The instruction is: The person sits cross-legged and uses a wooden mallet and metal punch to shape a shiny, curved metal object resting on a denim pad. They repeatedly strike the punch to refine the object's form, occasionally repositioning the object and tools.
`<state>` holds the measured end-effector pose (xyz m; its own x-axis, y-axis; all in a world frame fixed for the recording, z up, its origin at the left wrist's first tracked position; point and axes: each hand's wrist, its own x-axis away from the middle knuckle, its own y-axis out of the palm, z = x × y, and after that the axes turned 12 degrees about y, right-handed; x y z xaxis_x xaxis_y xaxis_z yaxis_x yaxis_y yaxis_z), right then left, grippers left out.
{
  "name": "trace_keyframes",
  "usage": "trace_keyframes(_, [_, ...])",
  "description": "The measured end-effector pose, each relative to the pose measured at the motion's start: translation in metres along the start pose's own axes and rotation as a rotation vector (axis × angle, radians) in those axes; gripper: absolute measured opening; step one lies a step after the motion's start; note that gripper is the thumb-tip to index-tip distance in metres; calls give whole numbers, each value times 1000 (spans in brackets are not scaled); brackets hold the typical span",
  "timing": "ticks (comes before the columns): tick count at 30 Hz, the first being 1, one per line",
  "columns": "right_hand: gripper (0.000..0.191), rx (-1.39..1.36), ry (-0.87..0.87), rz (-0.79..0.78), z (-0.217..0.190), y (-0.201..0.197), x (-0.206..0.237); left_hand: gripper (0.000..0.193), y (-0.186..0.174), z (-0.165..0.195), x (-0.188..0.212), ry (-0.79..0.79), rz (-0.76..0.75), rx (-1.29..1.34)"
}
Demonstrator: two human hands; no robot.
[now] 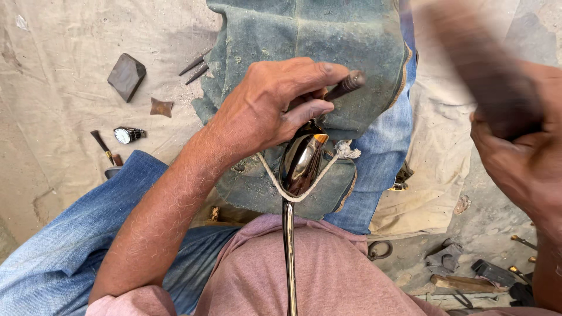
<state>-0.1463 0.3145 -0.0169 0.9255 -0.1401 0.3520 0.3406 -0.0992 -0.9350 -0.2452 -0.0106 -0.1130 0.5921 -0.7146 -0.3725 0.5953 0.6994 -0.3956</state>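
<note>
The left forearm runs up from the lower left across the lap, bare, wrist bent slightly inward. The left hand [275, 105] lies palm down, fingers curled and closed around a thin tool [346, 84], thumb along the top and index finger beneath it. The right hand [518, 155] sits at the right edge, raised, fingers clenched in a fist on a handle [474, 64] that is blurred by motion. The two hands are well apart.

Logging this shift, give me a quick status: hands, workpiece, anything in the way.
Left hand pinches a punch above the shiny metal spoon. Right hand grips a blurred hammer, raised. Cord loop pins spoon to green cloth.
</note>
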Motion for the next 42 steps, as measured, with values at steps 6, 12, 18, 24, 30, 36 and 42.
trace_keyframes(6, [39,-60,-84,87,3,10,7,43,-4,-1,-3,35,-74,-6])
trace_keyframes(12, [15,-88,101,-104,8,13,3,45,5,7,-5,-43,-17,-52])
trace_keyframes(18, [20,-367,144,-25,13,15,3,44,14,11,1,-121,79,-60])
trace_keyframes(24, [27,-312,115,-25,20,14,1,45,21,17,6,-111,31,-171])
trace_keyframes(30, [34,-293,132,-29,29,25,2,45,17,11,6,-53,63,-140])
trace_keyframes(36, [45,-745,217,23,36,39,16,46,13,10,6,-79,24,-103])
trace_keyframes(42, [62,-902,185,-157,20,19,0,47,7,8,2,-66,-24,-100])
